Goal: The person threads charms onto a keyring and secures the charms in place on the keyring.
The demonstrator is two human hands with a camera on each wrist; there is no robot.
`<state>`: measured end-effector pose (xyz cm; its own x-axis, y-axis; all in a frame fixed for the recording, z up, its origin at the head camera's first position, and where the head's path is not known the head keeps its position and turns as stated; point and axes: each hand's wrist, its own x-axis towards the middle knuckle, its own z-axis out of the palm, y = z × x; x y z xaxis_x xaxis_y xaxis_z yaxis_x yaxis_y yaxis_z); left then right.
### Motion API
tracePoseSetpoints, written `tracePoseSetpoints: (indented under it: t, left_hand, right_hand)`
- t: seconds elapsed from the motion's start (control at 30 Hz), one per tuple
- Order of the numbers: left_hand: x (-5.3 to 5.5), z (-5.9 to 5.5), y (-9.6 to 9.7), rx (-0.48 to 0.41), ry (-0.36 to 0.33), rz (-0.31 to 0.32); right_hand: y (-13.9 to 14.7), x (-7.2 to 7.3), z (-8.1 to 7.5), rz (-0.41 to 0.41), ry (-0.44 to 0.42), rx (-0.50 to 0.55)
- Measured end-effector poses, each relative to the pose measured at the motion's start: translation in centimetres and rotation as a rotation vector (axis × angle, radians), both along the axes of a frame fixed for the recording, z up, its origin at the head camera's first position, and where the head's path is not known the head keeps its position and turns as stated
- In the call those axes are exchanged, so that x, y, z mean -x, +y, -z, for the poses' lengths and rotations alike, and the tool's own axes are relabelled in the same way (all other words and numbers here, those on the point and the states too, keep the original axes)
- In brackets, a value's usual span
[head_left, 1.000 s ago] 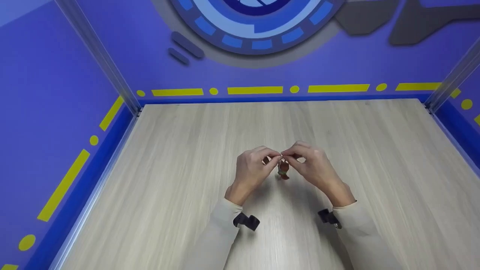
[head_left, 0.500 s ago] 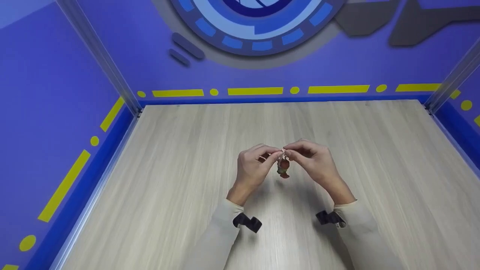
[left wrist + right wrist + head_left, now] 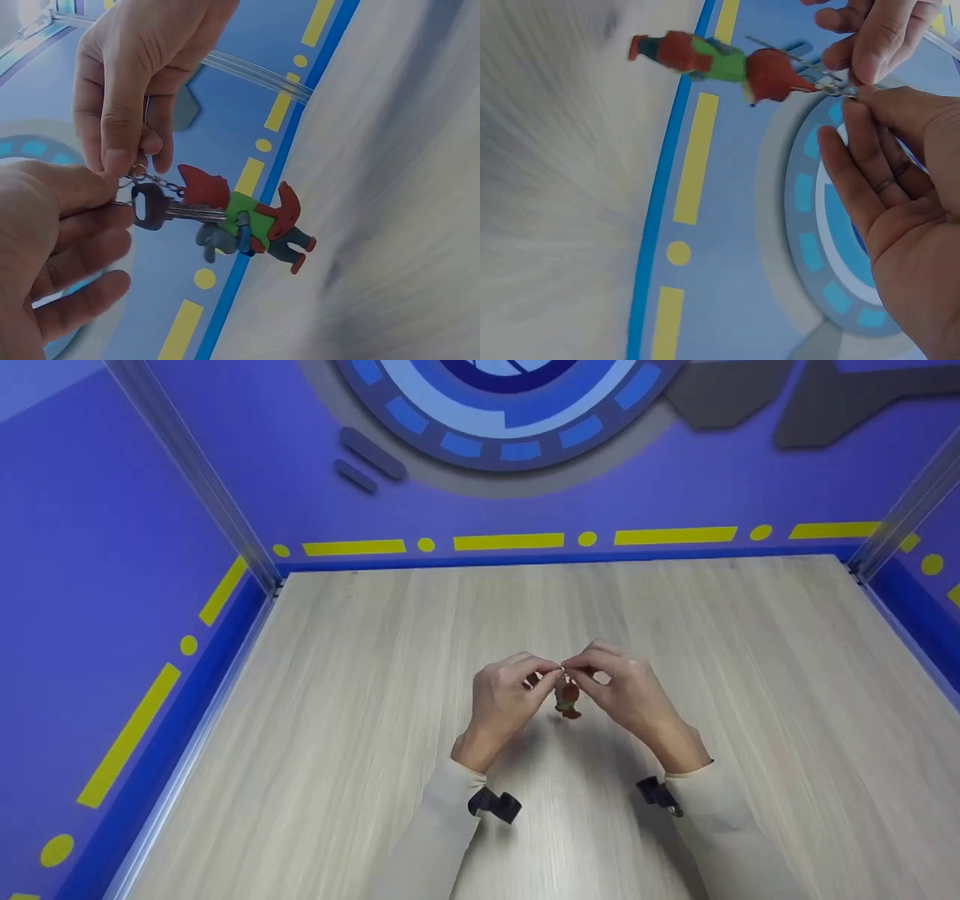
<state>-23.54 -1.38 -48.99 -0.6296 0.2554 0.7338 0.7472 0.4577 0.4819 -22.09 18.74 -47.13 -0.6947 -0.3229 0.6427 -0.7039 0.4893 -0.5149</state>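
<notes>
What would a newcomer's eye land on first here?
Most likely the bright red-and-green figurine, hanging by its chain above the table, with a key beside it in the left wrist view. Next, the left hand and right hand, fingertips meeting at the chain's upper end. Behind them, the big round blue emblem dominates the back wall.
</notes>
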Motion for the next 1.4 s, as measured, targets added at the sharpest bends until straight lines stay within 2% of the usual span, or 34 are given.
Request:
tracePoseSetpoints:
  t: [0.17, 0.3, 0.4, 0.53, 0.7, 0.83, 0.93, 1.03, 1.13, 1.27, 1.33, 1.4]
  left_hand:
    - [0.08, -0.12, 0.13, -0.152, 0.039, 0.065]
    - [0.07, -0.21, 0.26, -0.261, -0.009, 0.138]
    - [0.07, -0.26, 0.33, -0.29, -0.041, 0.164]
    - [0.08, -0.14, 0.3, -0.229, -0.032, 0.122]
    - [0.07, 0.18, 0.17, -0.071, 0.001, 0.023]
    - [0.01, 0.2, 0.12, -0.017, 0.006, 0.006]
    - [0.03, 0.1, 0.12, -0.042, 0.021, 0.013]
    - [0.04, -0.06, 0.12, -0.113, 0.016, 0.053]
    - [0.03, -0.19, 0.15, -0.201, -0.021, 0.114]
    - [0.1, -0.2, 0.21, -0.282, -0.076, 0.179]
    - [0.11, -0.18, 0.22, -0.292, -0.091, 0.182]
    - [0.09, -0.14, 0.23, -0.261, -0.085, 0.153]
  right_hand:
    - [0.09, 0.1, 0.01, -0.051, -0.112, 0.187]
    - [0.08, 0.09, 0.07, -0.082, -0.225, 0.32]
    - [0.15, 0.06, 0.08, -0.092, -0.274, 0.371]
    - [0.18, 0.04, -0.02, -0.063, -0.221, 0.289]
    - [0.14, -0.02, -0.07, -0.023, -0.045, 0.068]
    - [0.08, -0.13, -0.19, -0.003, 0.05, -0.036]
    - [0.08, -0.15, -0.25, -0.015, 0.014, 0.008]
    - [0.15, -0.07, -0.12, -0.036, -0.084, 0.111]
    - [0.13, -0.05, -0.08, -0.049, -0.168, 0.211]
    - [0.12, -0.06, -0.09, -0.057, -0.248, 0.293]
    - [0.13, -0.07, -0.1, -0.059, -0.274, 0.309]
    - [0.15, -0.03, -0.05, -0.049, -0.26, 0.284]
